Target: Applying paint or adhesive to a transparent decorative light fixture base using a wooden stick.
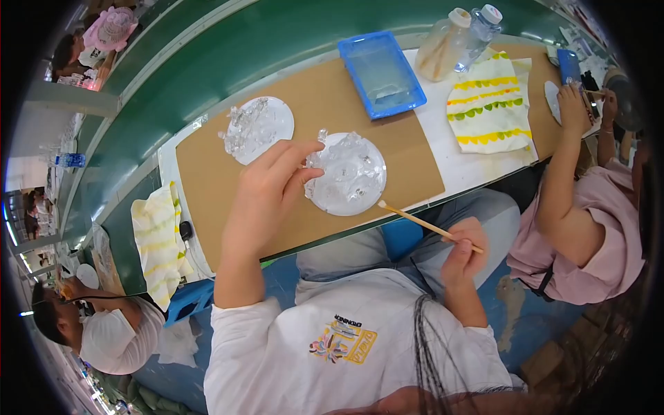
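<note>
My left hand is over the left edge of a white round plate, with thumb and fingertips closed about a small clear plastic piece. More clear pieces lie heaped on that plate. A second white plate, farther left, carries another heap of transparent pieces. In front of my body, my right hand grips a thin wooden brush. Its pale tip points up and left, close to the table's near edge.
Brown cardboard covers much of the table. Beyond the plates sits a blue tray. Two bottles and a patterned cloth lie right of it; another cloth hangs at left. A co-worker sits at right.
</note>
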Motion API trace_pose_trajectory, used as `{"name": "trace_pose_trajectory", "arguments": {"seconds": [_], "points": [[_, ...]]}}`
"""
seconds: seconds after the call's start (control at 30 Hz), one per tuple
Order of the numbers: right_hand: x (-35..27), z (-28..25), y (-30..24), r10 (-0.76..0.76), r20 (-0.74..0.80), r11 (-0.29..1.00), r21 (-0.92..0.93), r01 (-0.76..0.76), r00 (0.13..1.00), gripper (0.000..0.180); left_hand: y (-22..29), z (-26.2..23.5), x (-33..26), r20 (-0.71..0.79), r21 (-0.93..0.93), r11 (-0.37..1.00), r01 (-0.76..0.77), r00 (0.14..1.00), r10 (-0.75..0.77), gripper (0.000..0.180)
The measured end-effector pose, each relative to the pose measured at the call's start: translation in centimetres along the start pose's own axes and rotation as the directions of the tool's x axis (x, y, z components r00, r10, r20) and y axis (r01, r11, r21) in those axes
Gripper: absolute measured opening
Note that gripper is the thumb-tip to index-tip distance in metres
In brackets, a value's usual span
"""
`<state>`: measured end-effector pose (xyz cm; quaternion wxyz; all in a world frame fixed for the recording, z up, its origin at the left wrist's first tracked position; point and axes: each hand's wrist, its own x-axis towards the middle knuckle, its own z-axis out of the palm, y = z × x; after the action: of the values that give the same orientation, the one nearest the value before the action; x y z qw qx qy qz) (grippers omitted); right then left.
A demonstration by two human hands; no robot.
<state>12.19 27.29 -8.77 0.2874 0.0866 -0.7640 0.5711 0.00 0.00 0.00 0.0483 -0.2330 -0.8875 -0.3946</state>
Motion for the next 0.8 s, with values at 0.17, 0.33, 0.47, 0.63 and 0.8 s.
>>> {"name": "trace_pose_trajectory", "arguments": {"seconds": [0.17, 0.33, 0.47, 0.63, 0.8], "points": [[0.5, -0.9, -0.4, 0.01, -0.229, 0.997, 0.077, 0.008, 0.973, 0.03, 1.6, -1.9, 2.0, -0.103, 0.219, 0.968, -0.126, 0.983, 0.152, 0.031], [0.5, -1.9, -1.0, -0.045, -0.317, 0.989, 0.118, 0.087, 0.947, 0.029, 2.8, -7.0, 6.2, -0.436, 0.217, 0.974, -0.064, 0.887, 0.155, 0.026], [0.8, -2.4, -1.0, -0.044, -0.338, 0.99, 0.115, 0.087, 0.94, 0.029, -0.1, -11.0, 11.3, -0.514, 0.161, 0.987, 0.018, 0.855, 0.068, 0.02], [0.7, -2.5, -1.0, -0.006, -0.349, 0.992, 0.116, 0.049, 0.937, 0.028, -11.3, -12.1, 17.2, -0.437, 0.541, 0.806, 0.24, 0.899, 0.026, 0.028], [0.9, -2.5, -1.0, 0.01, -0.341, 0.994, 0.103, 0.027, 0.94, 0.028, -18.3, -11.8, 16.4, -0.387, 0.723, 0.594, 0.352, 0.919, -0.073, 0.035]]}}
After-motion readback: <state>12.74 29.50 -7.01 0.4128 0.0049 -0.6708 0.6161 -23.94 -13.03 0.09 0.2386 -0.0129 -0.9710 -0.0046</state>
